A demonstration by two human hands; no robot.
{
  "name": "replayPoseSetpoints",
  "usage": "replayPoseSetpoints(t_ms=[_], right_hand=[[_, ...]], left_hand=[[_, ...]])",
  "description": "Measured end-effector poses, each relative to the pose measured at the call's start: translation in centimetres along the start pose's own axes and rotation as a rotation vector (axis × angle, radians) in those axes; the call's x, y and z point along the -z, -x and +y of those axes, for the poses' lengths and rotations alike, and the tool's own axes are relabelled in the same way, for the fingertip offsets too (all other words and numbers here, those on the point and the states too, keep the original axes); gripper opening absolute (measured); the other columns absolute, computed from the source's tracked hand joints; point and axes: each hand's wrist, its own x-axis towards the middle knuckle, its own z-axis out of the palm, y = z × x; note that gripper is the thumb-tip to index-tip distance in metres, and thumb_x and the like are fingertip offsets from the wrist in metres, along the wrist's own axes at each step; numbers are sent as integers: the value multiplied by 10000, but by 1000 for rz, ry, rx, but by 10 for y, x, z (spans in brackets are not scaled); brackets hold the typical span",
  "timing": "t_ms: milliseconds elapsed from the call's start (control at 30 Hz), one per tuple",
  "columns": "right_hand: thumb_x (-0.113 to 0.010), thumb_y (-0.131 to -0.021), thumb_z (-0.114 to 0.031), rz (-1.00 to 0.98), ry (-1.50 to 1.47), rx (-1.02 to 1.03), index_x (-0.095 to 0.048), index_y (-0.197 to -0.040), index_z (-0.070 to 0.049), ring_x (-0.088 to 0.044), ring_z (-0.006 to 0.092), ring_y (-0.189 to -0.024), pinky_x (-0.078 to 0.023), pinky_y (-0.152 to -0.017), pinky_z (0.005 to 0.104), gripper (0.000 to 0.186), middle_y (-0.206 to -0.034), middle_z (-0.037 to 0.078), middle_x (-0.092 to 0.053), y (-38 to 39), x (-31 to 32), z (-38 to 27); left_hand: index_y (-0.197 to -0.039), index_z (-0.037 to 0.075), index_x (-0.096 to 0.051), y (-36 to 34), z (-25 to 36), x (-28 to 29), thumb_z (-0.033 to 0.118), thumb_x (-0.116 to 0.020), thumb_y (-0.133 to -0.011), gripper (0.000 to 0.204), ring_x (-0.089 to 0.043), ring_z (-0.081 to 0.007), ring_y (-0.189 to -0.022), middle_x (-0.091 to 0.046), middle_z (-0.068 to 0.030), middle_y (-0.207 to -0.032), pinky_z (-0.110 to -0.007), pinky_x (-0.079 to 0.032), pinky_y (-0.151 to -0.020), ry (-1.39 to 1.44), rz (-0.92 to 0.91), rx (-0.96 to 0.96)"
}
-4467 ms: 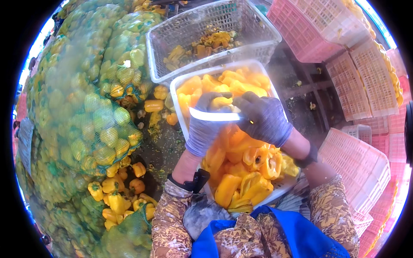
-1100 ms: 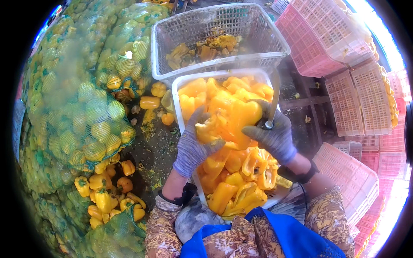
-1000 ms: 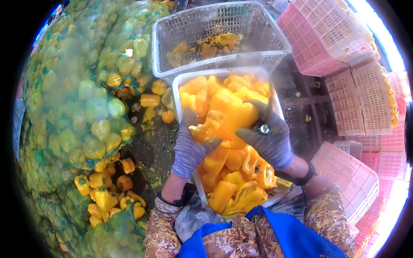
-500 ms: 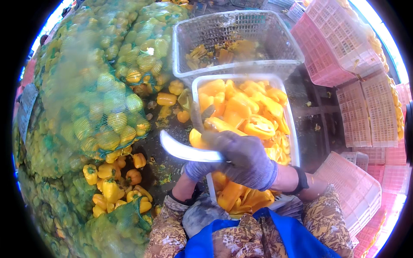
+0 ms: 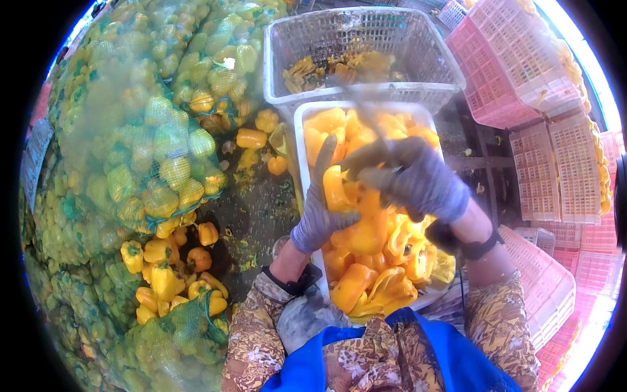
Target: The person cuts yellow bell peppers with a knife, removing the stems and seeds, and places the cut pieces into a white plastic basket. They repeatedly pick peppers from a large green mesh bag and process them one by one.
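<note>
In the middle, a white crate point(image 5: 302, 140) is heaped with yellow bell peppers point(image 5: 356, 287), several of them cut open. My left hand point(image 5: 320, 212), in a greyish-purple knit glove, is at the crate's left side. Its index finger points up, and its thumb lies across a yellow bell pepper point(image 5: 336, 188) held against the palm. My right hand point(image 5: 424, 179), gloved alike, is over the heap and smeared by motion. It grips a knife point(image 5: 366, 111), whose blade shows only as a dark blurred streak pointing away from me. The right fingertips are unclear.
Beyond the crate stands a larger grey basket point(image 5: 362, 95) with pepper scraps. Green mesh sacks point(image 5: 176, 150) of peppers pile up on the left, with loose peppers point(image 5: 163, 277) beside them. Pink and white crates point(image 5: 542, 170) are stacked at the right. Scraps litter the dark floor point(image 5: 251, 222).
My hands, crossed half a second ago, have come apart. The right hand has moved up and right, the knife swinging from pointing left to pointing away. My left hand has come into clear view.
</note>
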Motion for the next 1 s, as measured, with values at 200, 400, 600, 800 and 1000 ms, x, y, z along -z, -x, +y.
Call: replayPoseSetpoints(t_ms=[200,400,600,800,1000], right_hand=[[-761,-754,-216,140,354,227,-617,-1156,-15,-625,135,-835,-512,-752,281,472,-917,98,-671,7,9,52],[-778,-752,-194,57,-25,-15,-609,-1117,20,-602,111,-690,-501,-603,253,455,-840,74,-654,10,3,47],[-737,-790,-106,215,-305,64,-627,-1020,12,-512,48,-456,-370,-366,185,281,-674,31,-610,9,11,26],[-730,-806,-104,325,-401,328,-625,-1069,-17,-522,39,-491,-388,-392,171,296,-720,16,-623,-10,13,31],[-740,-801,-132,529,1,458,-614,-1091,-18,-570,63,-615,-464,-533,236,337,-778,19,-637,-40,37,26]], left_hand=[[-1478,141,-231,-1,5,-1,180,-828,-626,1041,-506,-241,-1172,-467,-136,-1320,-361,-439,-990,196,96,104],[-1475,142,-232,-11,15,-5,146,-802,-651,1001,-450,-238,-1230,-433,-133,-1348,-351,-444,-985,63,89,7],[-1450,109,-284,-22,27,-5,327,-800,-689,945,-352,-240,-1320,-365,-109,-1414,-389,-306,-1091,96,-88,11],[-1369,65,-394,-26,27,-25,164,-811,-711,786,-490,-187,-1182,-494,-80,-1304,-342,-420,-990,-398,-12,-13],[-1107,3,-613,-71,45,-15,76,-763,-723,419,-603,-210,-987,-621,-128,-1078,-308,-489,-850,-940,252,-414]])
